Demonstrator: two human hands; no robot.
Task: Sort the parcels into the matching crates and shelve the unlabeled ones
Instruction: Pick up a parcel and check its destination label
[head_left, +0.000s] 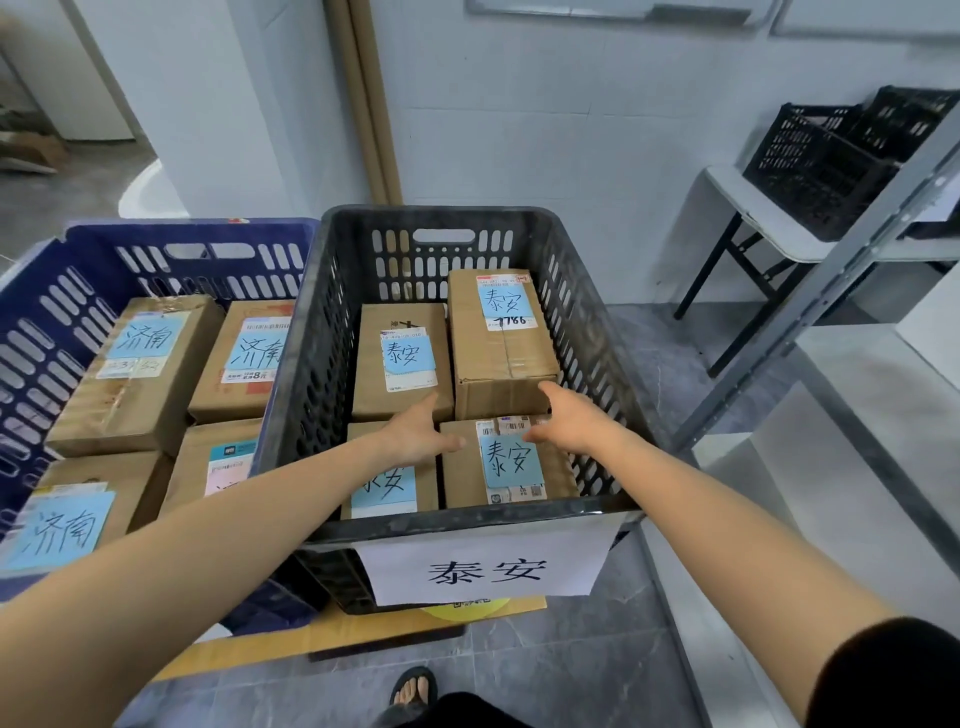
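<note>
My view looks down past a sandalled foot (413, 686) on the grey floor. Just beyond it stands the black crate (467, 524), slotted plastic, with a white paper sign (485, 569) on its near wall that reads 泰安.

Four brown cardboard parcels lie flat in it. Each has a pale blue note handwritten with the same two characters. The near-left parcel (384, 486) is partly under the left forearm. The near-right parcel (511, 467) also carries a printed shipping label with barcodes.

Both hands reach into the crate above these two. The left hand (415, 434) has its fingers stretched forward and its thumb out to the right, at the near-right parcel's edge. The right hand (566, 421) has its fingers apart, the thumb over that parcel's top. Neither hand grips anything.

Behind them lie the far-left parcel (400, 358) and the taller far-right parcel (501, 332), taped along its middle.

To the left, touching the black crate, a blue crate (52, 312) holds parcels noted 济南. Further right, a white table (753, 208) carries dark mesh crates (821, 156).
</note>
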